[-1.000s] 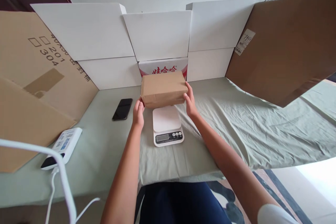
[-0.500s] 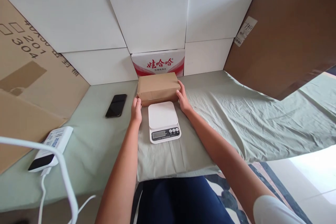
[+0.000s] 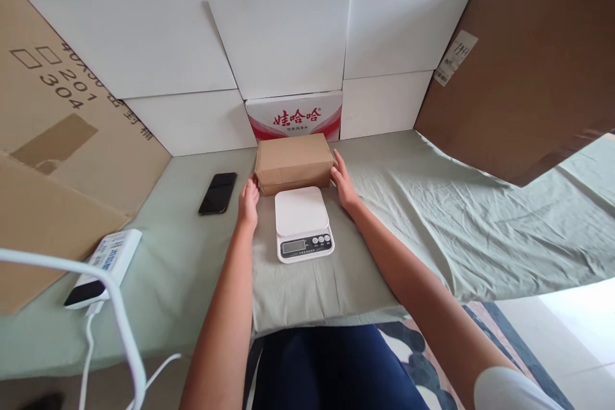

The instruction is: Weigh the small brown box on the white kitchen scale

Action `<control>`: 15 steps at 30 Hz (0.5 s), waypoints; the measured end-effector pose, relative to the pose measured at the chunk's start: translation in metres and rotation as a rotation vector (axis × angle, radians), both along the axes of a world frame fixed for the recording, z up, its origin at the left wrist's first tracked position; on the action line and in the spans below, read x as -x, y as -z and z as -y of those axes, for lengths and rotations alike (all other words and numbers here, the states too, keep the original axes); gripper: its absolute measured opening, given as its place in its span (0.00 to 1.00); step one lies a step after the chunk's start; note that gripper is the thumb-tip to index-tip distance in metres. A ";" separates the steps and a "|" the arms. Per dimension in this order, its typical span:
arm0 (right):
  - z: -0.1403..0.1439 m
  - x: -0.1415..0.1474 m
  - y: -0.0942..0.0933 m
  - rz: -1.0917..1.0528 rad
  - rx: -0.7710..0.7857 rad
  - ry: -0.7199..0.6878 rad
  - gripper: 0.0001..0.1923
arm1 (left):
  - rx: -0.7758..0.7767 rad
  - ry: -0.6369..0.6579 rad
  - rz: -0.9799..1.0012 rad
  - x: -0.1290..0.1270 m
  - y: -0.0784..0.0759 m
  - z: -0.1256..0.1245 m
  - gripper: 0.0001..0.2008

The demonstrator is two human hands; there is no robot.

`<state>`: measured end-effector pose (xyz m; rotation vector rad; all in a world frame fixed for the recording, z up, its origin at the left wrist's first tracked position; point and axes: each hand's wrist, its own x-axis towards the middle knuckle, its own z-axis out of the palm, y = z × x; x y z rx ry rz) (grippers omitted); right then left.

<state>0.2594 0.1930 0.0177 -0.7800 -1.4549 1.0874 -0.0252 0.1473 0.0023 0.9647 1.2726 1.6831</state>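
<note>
A closed brown cardboard box [image 3: 294, 163] lies on the green cloth, directly behind a white kitchen scale [image 3: 302, 214]. Beside the box's left end is my left hand [image 3: 248, 202], with its fingers extended close to the lower corner; whether they touch it I cannot tell. My right hand [image 3: 344, 184] is at the other end, fingers spread and the thumb close to the cardboard. Neither hand is wrapped round the box. The scale's platform carries nothing, and its small display and round buttons face me.
A black phone [image 3: 218, 193] lies left of the scale. Farther left are a white power strip [image 3: 106, 262] and a white cable [image 3: 118, 307]. White boxes [image 3: 283, 45] and a red-printed carton [image 3: 294, 116] stand behind. Large cardboard sheets flank the left [image 3: 81, 160] and right [image 3: 519, 70].
My right hand has loosened and drawn slightly away from the box's right end. My left fingers have eased outward at the other end. The whole view has shifted a little.
</note>
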 end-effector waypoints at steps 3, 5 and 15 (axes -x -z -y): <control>0.005 0.005 -0.004 0.040 -0.056 -0.011 0.47 | -0.014 0.034 -0.022 -0.008 0.002 0.000 0.40; 0.006 0.007 -0.007 0.052 -0.080 0.004 0.48 | -0.052 0.042 -0.042 -0.010 0.000 0.001 0.40; 0.048 -0.005 -0.016 0.190 -0.287 0.105 0.51 | -0.315 0.027 -0.171 -0.019 -0.027 0.063 0.40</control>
